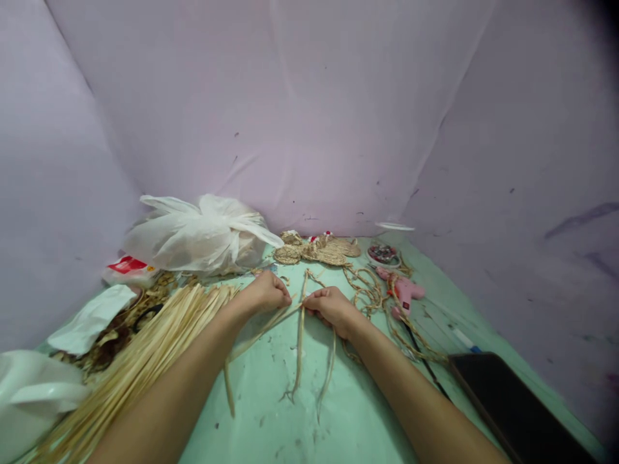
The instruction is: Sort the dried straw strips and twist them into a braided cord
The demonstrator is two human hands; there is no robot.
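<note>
Flat dried fibre strands (300, 348) spread over the green surface between my hands and join near the fingertips of my right hand. My right hand (333, 309) is closed, thumb and fingers pinching the strands at the joint. Just to the left, my left hand (265, 293) is also closed, fingertips together by a strand that slants down to the left; its grip is partly hidden. A long bundle of pale straw strands (184, 328) lies beneath and beside my left forearm.
At the back stand a white plastic bag (207, 232), woven fibre pieces (329, 250) and a small round container (384, 254). Braided cord (365, 287), a pink glue gun (409, 290) and a dark phone (512, 406) lie right. A white jug (39, 399) sits left.
</note>
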